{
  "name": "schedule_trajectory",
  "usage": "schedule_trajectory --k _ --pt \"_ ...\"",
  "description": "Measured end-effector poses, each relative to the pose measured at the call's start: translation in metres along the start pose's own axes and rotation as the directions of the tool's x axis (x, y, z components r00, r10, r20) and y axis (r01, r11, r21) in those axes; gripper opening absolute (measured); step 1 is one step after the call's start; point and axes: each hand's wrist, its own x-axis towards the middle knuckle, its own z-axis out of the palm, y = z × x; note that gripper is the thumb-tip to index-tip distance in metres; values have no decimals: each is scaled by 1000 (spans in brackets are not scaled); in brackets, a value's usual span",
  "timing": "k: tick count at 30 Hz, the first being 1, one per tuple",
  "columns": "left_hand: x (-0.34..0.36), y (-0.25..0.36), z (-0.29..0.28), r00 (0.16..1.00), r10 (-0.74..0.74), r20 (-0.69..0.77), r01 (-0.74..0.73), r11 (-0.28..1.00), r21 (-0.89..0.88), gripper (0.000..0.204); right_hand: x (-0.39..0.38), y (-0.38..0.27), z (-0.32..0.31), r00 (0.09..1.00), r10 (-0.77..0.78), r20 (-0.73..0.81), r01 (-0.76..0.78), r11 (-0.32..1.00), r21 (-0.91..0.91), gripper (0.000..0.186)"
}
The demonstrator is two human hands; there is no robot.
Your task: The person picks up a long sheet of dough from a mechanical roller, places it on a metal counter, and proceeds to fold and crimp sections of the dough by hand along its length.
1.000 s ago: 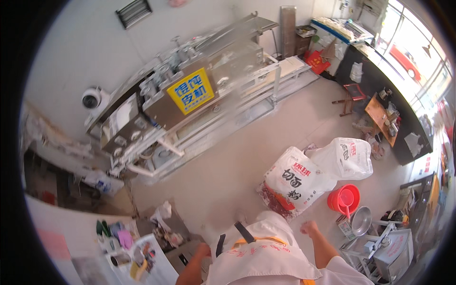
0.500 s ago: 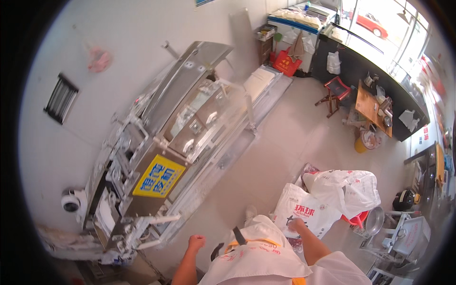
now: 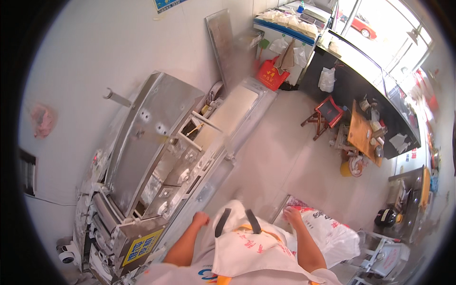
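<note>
My left hand (image 3: 201,219) hangs beside the long flour-dusted machine (image 3: 164,164), its fingers curled into a loose fist with nothing in them. The machine has a wide curved metal cover and rollers at its near end. On my other side, my right hand (image 3: 292,214) hangs in front of my body, fingers curled in and apparently holding nothing. Just to the right of it are white printed sacks (image 3: 330,237) on the floor. In this view the hand overlaps their edge, and I cannot tell whether it touches them. A white apron (image 3: 249,249) covers my front.
A red folding stool (image 3: 327,114) and a wooden board table (image 3: 363,130) with bowls stand ahead on the right, before a black counter (image 3: 313,71). A red bag (image 3: 272,74) hangs at the back. A metal-framed stand (image 3: 387,259) is at the lower right.
My viewpoint has moved forward and turned, so the machine and sacks sit lower in view. My right hand has moved off the sack's printed face to its edge. My left hand remains a fist.
</note>
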Motion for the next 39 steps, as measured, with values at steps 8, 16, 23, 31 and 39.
schedule_trajectory --k 8,16,23,31,39 --pt "134 276 19 994 110 21 -110 994 3 26 9 32 -179 712 683 -161 -505 659 558 13" --pt "187 473 46 996 -22 -91 -14 927 -374 17 292 -128 -344 950 294 -108 -283 954 102 15" --pt "208 561 43 972 -201 -124 60 719 -692 21 532 -520 -287 997 -56 51 59 997 -41 27" --pt "323 623 81 958 -285 15 206 657 -726 19 696 -709 -207 972 15 232 34 978 -207 31" --pt "331 718 133 940 -261 -220 103 832 -546 24 997 -634 -129 795 -144 590 598 349 -721 23"
